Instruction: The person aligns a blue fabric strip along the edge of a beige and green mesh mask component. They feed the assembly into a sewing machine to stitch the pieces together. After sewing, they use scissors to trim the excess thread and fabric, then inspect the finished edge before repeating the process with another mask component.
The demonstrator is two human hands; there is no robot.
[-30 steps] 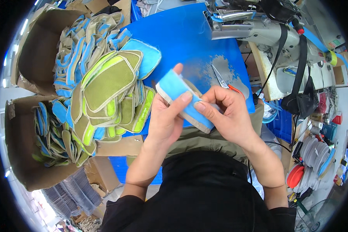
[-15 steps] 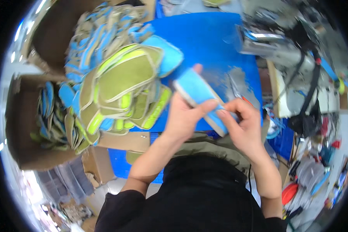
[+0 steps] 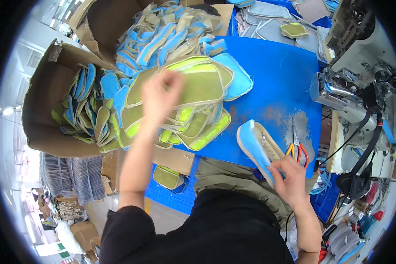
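Nearest the body, at the near edge of the blue table [image 3: 273,83], the right hand [image 3: 290,178] is closed around the near end of a blue-and-tan shoe upper piece [image 3: 257,147], fingers curled over its blue rim. The piece lies tilted, its far end resting on the table top. Just right of it, also on the table's near right corner, lie orange-handled snips [image 3: 300,152] on a worn grey patch. Below the table's near edge, to the left of the person's lap, one green-and-tan piece [image 3: 167,177] sits apart on a blue crate.

Farther in, toward the table's left side, the left hand [image 3: 159,94] is blurred, fingers spread and loosely open, resting on or just above the top of a pile of lime-green and tan mesh pieces [image 3: 193,110]; whether it grips one cannot be told. The forearm crosses over the pile's near edge and hides part of it.

Left of the table stands an open cardboard box [image 3: 44,110] holding more blue and green pieces on edge. Beyond the pile, at the table's far left, a heap of blue-and-beige pieces [image 3: 171,35] spills from another carton. At the table's right edge stands a grey sewing machine [image 3: 361,53], with grey fabric pieces [image 3: 273,17] beyond the far edge.
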